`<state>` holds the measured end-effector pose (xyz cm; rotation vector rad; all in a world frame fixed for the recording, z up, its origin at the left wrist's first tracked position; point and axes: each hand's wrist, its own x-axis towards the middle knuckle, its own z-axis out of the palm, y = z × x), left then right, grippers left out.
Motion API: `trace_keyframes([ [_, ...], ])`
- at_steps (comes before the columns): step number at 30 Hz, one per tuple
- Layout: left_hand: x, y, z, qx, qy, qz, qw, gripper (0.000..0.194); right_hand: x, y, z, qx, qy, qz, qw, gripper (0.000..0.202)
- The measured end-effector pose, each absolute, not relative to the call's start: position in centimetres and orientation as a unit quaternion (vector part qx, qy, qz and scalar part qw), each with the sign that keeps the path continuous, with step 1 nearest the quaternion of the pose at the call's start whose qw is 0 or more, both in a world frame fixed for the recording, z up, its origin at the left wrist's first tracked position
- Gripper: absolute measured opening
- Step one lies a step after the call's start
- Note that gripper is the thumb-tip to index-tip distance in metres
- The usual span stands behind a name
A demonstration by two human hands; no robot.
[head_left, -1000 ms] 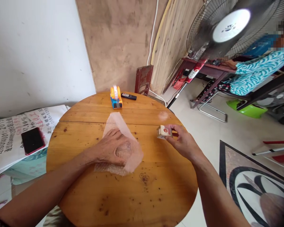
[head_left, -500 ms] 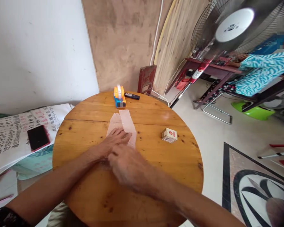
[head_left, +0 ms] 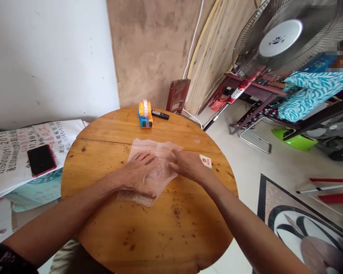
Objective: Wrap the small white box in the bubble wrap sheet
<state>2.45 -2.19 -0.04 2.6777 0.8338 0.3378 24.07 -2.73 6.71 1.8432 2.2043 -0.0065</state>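
A sheet of clear, pinkish-looking bubble wrap [head_left: 161,177] lies partly unfolded on the round wooden table [head_left: 157,236]. My left hand [head_left: 137,173] rests flat across its left part, with fingers spread and thumb reaching toward the near edge. At the sheet's right side, my right hand [head_left: 188,163] has its fingertips pinched on the edge. A small white box [head_left: 206,161] with a red mark sits just beyond my right wrist, which partly hides it.
An orange and blue tape dispenser [head_left: 145,116] and a black handheld device [head_left: 160,115] lie at the table's far side. Left, a phone [head_left: 42,160] rests on printed sacks [head_left: 14,156]. A standing fan [head_left: 280,38] and a seated person [head_left: 311,91] are at right.
My right hand has moved right and away from my left hand, drawing a fold of the bubble wrap open toward the right. My left hand stays on the sheet, its thumb more spread.
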Motion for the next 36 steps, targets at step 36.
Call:
trace_keyframes([
  [36, 1.9, -2.0, 0.6, 0.932, 0.328, 0.036, 0.146, 0.116, 26.1, -3.1, 4.8, 0.575, 0.814, -0.045, 0.071, 0.042],
])
